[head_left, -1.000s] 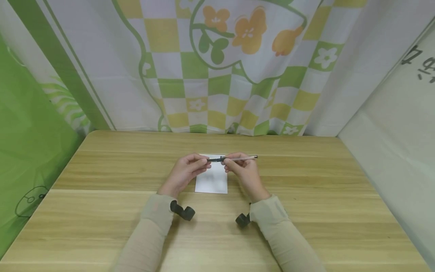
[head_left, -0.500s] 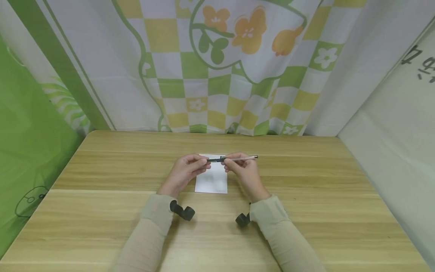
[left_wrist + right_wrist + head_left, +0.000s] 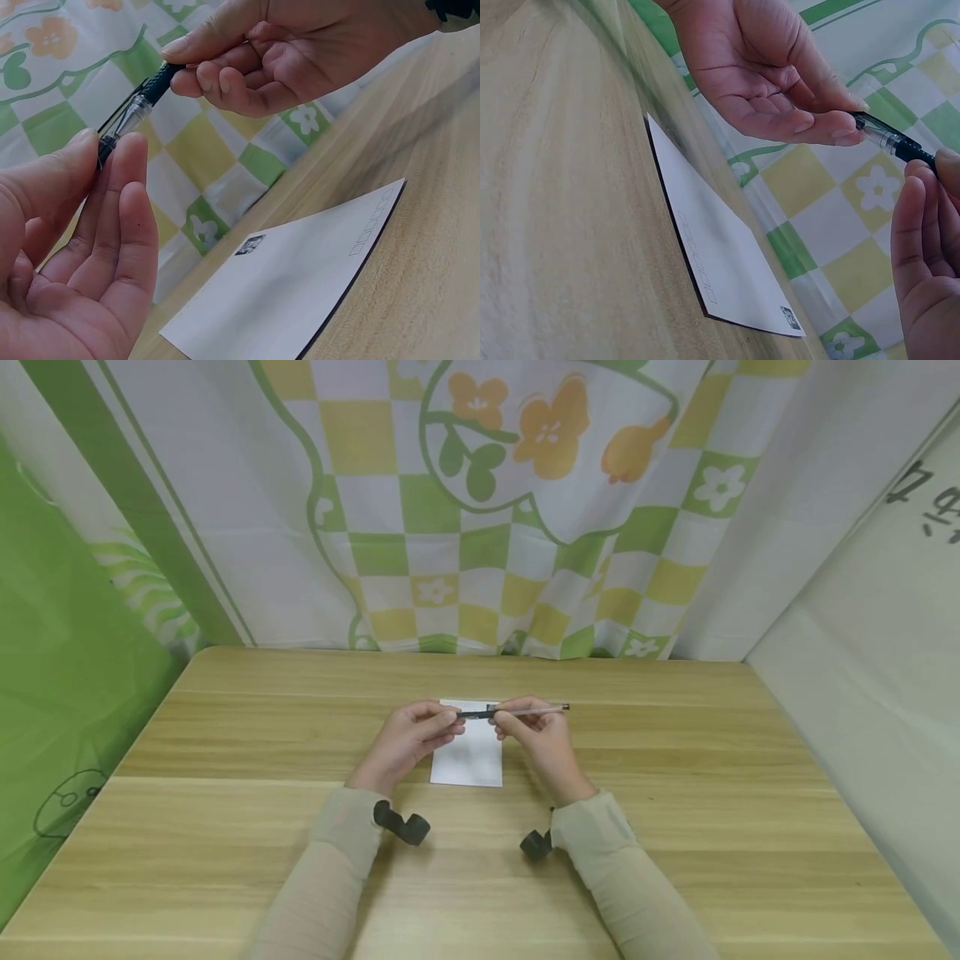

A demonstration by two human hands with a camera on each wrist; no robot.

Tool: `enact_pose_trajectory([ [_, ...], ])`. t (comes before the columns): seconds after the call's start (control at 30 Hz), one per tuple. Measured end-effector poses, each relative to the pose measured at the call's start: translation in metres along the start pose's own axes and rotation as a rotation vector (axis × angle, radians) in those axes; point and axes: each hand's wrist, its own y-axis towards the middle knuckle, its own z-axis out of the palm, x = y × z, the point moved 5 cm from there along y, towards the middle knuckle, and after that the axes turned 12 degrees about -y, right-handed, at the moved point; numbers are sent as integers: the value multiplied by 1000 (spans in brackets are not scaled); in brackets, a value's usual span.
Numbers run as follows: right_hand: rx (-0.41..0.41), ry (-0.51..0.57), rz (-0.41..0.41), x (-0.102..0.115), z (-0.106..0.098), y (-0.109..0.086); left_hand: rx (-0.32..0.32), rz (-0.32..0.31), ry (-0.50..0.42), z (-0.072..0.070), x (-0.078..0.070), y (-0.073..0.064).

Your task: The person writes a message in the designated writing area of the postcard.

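Note:
A pen with a clear barrel is held level between both hands, above a white card. The left hand pinches the black end of the pen's cap between thumb and fingertips. On the other side, the right hand grips the pen near its black ribbed grip, and the barrel's rear end sticks out beyond that hand. The see-through cap with its dark clip lies over the tip end. How far the cap is pushed on is hard to tell. Fingertips hide both ends of this joint.
The card lies flat on the wooden table, with a dark stamp-like picture and a row of small printed boxes. A patterned curtain hangs behind the table. Black wrist cameras sit at both sleeves.
Both hands stay almost where they were, keeping hold of the pen. The pen's dark middle section looks slightly turned between the fingers. The card has not moved.

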Motion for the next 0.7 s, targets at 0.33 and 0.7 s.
enact_pose_trajectory([
  [0.33, 0, -27, -38, -1, -1, 0, -9, -61, -36, -2, 0, 1],
  [0.7, 36, -34, -109, 2, 0, -3, -35, -102, -76, -6, -1, 0],
])
